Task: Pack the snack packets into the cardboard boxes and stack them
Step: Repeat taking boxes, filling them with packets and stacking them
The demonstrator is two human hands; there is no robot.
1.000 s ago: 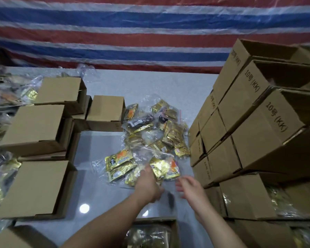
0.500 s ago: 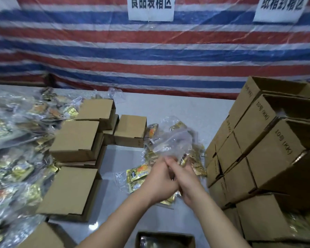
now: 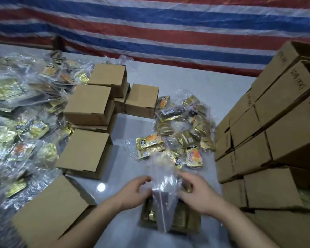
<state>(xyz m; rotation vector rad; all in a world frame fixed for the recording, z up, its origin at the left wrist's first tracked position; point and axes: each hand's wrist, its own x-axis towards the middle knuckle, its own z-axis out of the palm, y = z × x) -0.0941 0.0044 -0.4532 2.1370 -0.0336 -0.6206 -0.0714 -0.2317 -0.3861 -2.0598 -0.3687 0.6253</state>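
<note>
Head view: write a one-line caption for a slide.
Both hands, left and right, hold a clear plastic bag above an open cardboard box of gold snack packets, stacked boxes alongside.

My grey table (image 3: pixel 195 81) carries closed cardboard boxes (image 3: pixel 89 104) at 10 o'clock, bagged snack packets (image 3: pixel 183 129) at 12, and stacked cartons (image 3: pixel 268 140) at 3.

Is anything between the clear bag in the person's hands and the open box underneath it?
Nothing visible blocks it. Both the left hand and the right hand hold the clear bag right above the open box, which already has gold packets inside; the bag's lower tip overlaps the opening.
</note>
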